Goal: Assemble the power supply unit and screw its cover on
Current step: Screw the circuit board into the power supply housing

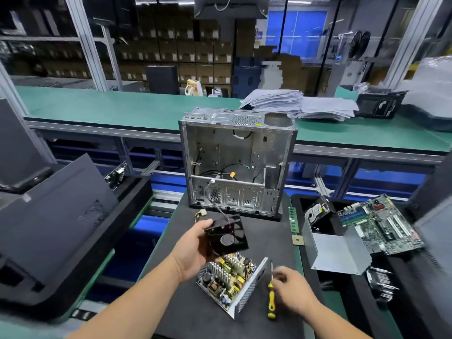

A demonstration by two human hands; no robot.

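The open power supply unit (232, 282) lies on the black mat, its circuit board and perforated metal wall exposed. Just above its far end, my left hand (193, 250) holds a black cooling fan (227, 236) whose wires trail off. My right hand (293, 287) hovers to the right of the unit, blurred, fingers curled loosely beside a yellow-handled screwdriver (271, 297) that lies on the mat. The bent grey metal cover (337, 253) rests further right, apart from both hands.
An empty computer case (234, 162) stands upright behind the unit. A motherboard (381, 226) and a hard drive (318, 209) lie at the right, with a RAM stick (293, 220) and a small chip (298, 240). Dark side panels (61, 211) lean at the left.
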